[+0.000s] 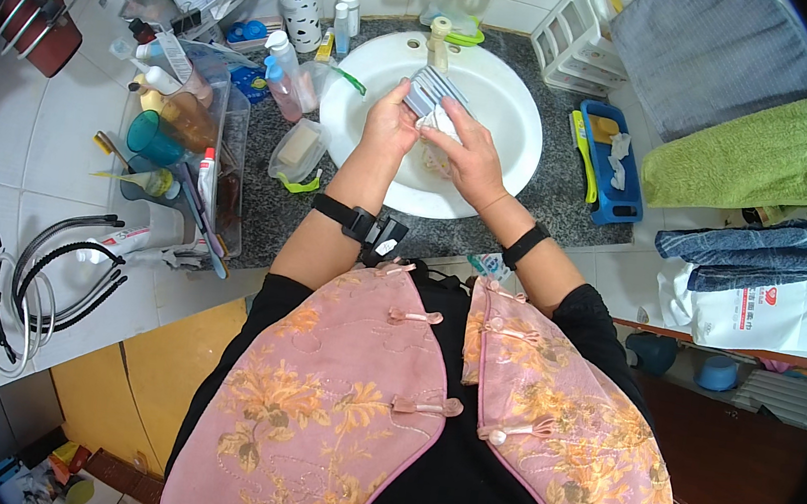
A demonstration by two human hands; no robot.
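Over the white wash basin (516,115), both my hands hold a small grey-blue ridged piece (434,88), tilted; it looks like a slatted soap dish, but I cannot be sure. My left hand (392,122) grips its left side, thumb on top. My right hand (468,149) is closed on a crumpled white wad (437,121), like a wipe or tissue, pressed against the lower part of the ridged piece. Some fingertips of both hands are hidden behind what they hold. The pale faucet (438,43) stands just beyond the piece at the back of the basin.
Left of the basin stand a soap box (299,149), pump bottles (298,5) and a clear bin (230,170) of toiletries. At right are a blue tray (618,193), a yellow-green brush (582,153), a white drawer rack (581,37) and hanging towels (758,155).
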